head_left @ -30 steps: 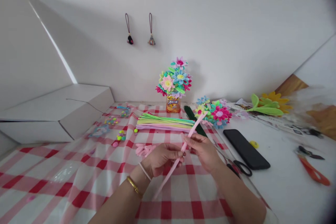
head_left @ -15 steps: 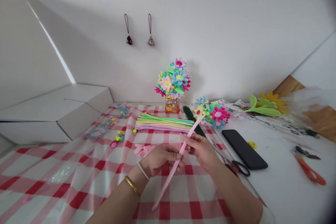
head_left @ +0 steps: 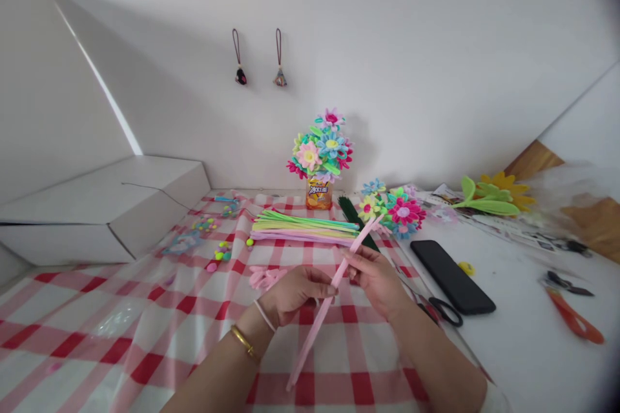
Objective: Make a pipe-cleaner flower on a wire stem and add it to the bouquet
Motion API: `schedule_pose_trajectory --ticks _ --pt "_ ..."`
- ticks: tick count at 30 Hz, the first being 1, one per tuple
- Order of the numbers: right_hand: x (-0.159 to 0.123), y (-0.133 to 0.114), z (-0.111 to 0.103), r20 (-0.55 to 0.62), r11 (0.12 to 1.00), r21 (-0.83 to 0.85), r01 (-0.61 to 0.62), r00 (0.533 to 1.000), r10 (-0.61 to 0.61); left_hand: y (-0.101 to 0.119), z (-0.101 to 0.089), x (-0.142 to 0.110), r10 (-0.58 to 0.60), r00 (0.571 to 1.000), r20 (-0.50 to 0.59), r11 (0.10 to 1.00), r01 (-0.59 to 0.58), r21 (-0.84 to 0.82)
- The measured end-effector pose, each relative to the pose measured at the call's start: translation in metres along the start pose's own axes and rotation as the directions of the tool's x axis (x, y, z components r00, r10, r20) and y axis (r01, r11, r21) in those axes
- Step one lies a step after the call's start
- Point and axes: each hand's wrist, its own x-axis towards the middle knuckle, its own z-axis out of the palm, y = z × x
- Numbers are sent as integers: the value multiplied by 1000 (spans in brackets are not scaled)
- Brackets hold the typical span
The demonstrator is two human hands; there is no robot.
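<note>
Pink pipe cleaners (head_left: 314,330), held together as a slanting strip, run from the lower left up to the right between my hands. My left hand (head_left: 301,293) pinches them near the middle, thumb on top. Slightly higher up, my right hand (head_left: 375,279) grips the same strip between thumb and fingers. The upper ends look slightly split apart. Just behind my left hand lies a small bundle of looped pink pipe cleaners (head_left: 264,277). A row of green, yellow and purple pipe cleaners (head_left: 305,227) lies beyond on the checked cloth (head_left: 194,335).
A flower bouquet in an orange container (head_left: 318,195) stands by the wall. More fuzzy flowers (head_left: 400,210) lie to its right. Scissors (head_left: 445,311), a black phone (head_left: 453,277) and orange-handled cutters (head_left: 574,316) are at the right. Pom-poms (head_left: 223,250) and a white box (head_left: 106,213) are left.
The strip's lower end has swung slightly right and down, and its upper ends now look separated. Both hands keep their hold in nearly the same place; the view shifts slightly.
</note>
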Motion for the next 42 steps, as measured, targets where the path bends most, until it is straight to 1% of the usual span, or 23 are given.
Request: schedule_pose_trajectory --ticks 3,6,9,11,17,23,30,33,36,38,42 --pt "4 -8 -6 -35 994 91 58 998 -55 1 -1 0 -7 1000 -7 1000 7 -7" --pt "9 -21 -16 -125 973 174 149 984 -128 2 -2 0 -20 1000 -18 999 19 -41" --pt "12 -31 -25 -201 963 184 196 967 -158 2 -3 0 -44 999 -24 998 42 -50" --pt "13 -35 -28 -220 962 179 204 962 -163 2 -3 -1 -48 999 -11 999 48 -24" --pt "13 -33 -28 -211 968 131 216 960 -186 1 -2 -4 -69 993 92 996 64 62" --pt "13 -34 -30 -206 967 136 213 961 -183 1 -1 -3 -33 998 62 998 30 48" --pt "11 -30 -23 -204 969 165 186 967 -151 1 2 -3 -42 996 83 997 37 67" --pt "11 -29 -21 -208 968 170 186 967 -149 0 3 -2 -21 999 46 997 18 72" --pt "10 -29 -20 -203 970 168 176 969 -141 -1 5 -1 -35 999 16 994 33 106" --pt "9 -29 -20 -196 972 164 169 971 -136 -1 7 -2 -58 998 36 991 53 125" --pt "8 -28 -20 -201 972 154 176 969 -143 1 9 -3 -52 991 127 994 39 98"
